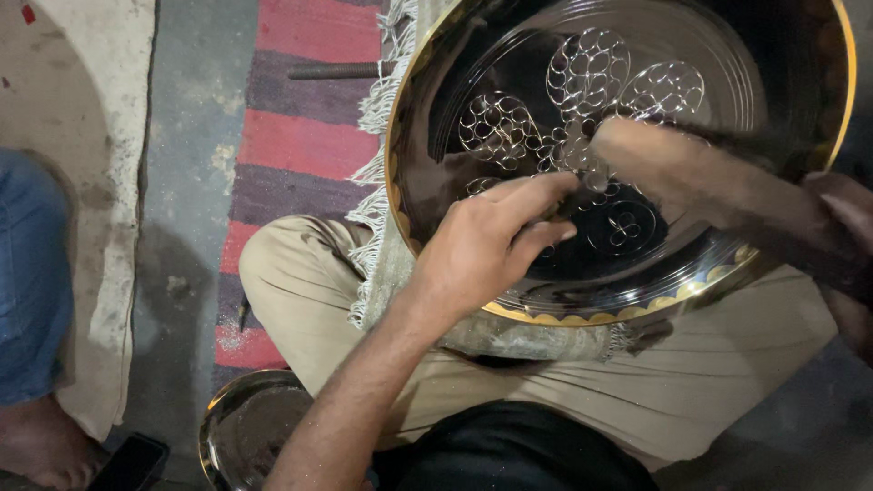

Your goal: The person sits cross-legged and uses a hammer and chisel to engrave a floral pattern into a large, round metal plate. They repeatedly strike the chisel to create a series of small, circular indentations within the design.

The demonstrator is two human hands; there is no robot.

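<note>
Fingers (536,214) of left hand (477,250) pinched on one engraved tray (455,73) | right hand (841,236) grips blurred mallet (691,168), probably | second tray (245,427)

The large engraved metal plate (627,164) is cut off along the top and right edges. Over its centre, the mallet (700,177) is blurred, and the right hand (841,232) gripping it runs off the right edge. The tool under the left hand's (482,245) fingers is hidden. Below the plate, a smaller plate (250,427) is cut off at the bottom edge.
</note>
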